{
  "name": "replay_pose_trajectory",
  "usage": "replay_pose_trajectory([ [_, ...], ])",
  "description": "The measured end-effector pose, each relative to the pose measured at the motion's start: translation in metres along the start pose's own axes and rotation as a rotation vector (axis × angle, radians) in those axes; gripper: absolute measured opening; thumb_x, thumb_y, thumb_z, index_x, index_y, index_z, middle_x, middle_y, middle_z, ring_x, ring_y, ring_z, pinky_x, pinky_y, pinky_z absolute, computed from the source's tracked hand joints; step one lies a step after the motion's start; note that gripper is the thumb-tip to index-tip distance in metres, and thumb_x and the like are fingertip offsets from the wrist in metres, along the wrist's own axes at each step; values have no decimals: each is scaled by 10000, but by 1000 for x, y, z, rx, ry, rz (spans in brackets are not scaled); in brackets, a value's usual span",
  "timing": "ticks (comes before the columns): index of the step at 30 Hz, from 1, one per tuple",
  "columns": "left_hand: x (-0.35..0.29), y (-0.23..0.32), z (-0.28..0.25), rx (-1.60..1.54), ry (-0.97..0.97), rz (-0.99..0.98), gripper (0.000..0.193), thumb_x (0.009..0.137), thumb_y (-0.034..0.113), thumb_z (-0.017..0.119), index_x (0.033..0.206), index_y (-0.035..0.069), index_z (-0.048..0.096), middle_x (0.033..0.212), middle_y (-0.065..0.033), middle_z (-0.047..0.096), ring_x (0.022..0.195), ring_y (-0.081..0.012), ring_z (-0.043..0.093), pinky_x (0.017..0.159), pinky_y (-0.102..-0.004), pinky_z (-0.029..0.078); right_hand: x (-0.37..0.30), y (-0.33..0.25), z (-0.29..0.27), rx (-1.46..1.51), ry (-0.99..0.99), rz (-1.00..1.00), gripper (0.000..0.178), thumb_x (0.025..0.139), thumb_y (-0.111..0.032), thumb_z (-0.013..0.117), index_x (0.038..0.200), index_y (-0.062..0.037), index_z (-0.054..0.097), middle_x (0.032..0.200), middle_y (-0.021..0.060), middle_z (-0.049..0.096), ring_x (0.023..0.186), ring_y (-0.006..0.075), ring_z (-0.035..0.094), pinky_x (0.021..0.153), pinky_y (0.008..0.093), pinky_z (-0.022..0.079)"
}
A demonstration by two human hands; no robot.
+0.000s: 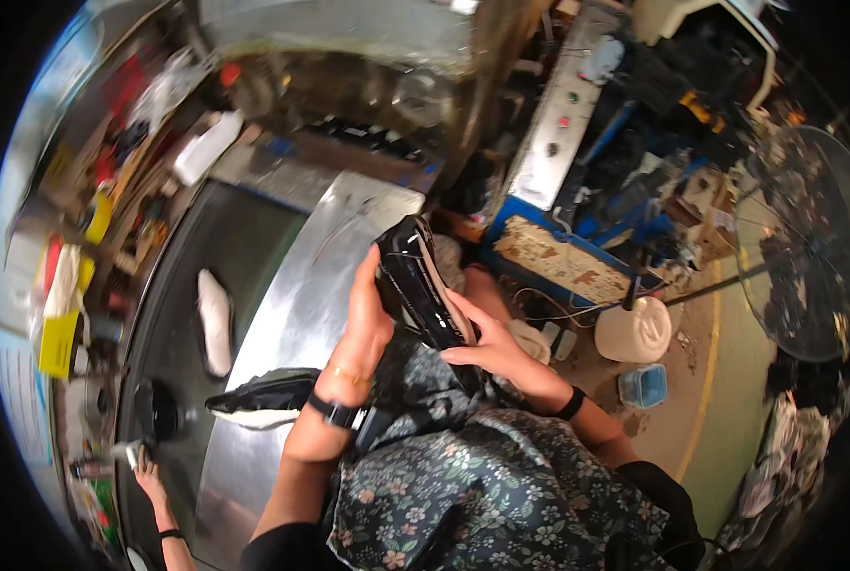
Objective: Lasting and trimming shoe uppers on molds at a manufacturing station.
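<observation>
A glossy black shoe (420, 276) with a pale edge strip is held in front of me over my lap, tilted. My left hand (366, 309) presses along its left side, the fingers partly hidden behind it. My right hand (487, 344) grips the lower right end, thumb and fingers on the pale edge. On the metal worktop, near my left wrist, a second black shoe (268, 388) lies on its side with its white sole showing. Farther left, a white shoe-shaped piece (214, 322) lies on the dark belt (239, 224).
Another person's hand (149, 476) holds a small pale thing at the belt's left edge, near a round black object (156, 409). A machine with a blue frame (563, 252) stands ahead right. A white jug (632, 329), blue tub (643, 386) and large fan (805, 243) are at right.
</observation>
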State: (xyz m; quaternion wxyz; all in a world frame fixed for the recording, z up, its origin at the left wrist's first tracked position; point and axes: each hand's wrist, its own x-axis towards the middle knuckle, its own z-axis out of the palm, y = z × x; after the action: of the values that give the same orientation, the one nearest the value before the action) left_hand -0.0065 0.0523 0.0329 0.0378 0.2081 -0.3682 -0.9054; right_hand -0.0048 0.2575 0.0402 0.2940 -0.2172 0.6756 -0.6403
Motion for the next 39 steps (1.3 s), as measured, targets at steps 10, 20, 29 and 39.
replay_pose_trajectory([
  [10,-51,-13,-63,685,-271,25,257,983,145,569,1176,-20,613,1019,-89,688,927,-162,639,856,-283,499,-84,-106,-233,-301,867,-319,669,779,-196,713,1384,-5,502,1356,105,536,1159,188,545,1024,333,406],
  [20,-65,-38,-111,579,6,21,213,982,126,571,1134,-16,616,977,-69,682,876,-132,618,838,-262,492,-47,-157,-400,-923,1305,102,696,695,-464,738,1339,-249,587,1369,175,546,1261,316,528,1023,395,416],
  [29,-72,12,-51,672,-174,-76,250,961,82,582,1194,-7,590,1067,-78,671,970,-146,610,893,-279,473,-52,-167,-399,-1121,1040,318,720,690,-513,727,1344,-246,585,1206,173,643,1091,308,628,934,391,473],
  [39,-151,114,123,60,-1867,192,700,993,470,417,1409,-92,366,1491,-389,183,1374,-517,276,1077,-632,271,-34,-116,-363,-1503,1145,166,887,718,-595,717,1468,-253,389,1319,269,466,1189,459,497,983,496,432],
])
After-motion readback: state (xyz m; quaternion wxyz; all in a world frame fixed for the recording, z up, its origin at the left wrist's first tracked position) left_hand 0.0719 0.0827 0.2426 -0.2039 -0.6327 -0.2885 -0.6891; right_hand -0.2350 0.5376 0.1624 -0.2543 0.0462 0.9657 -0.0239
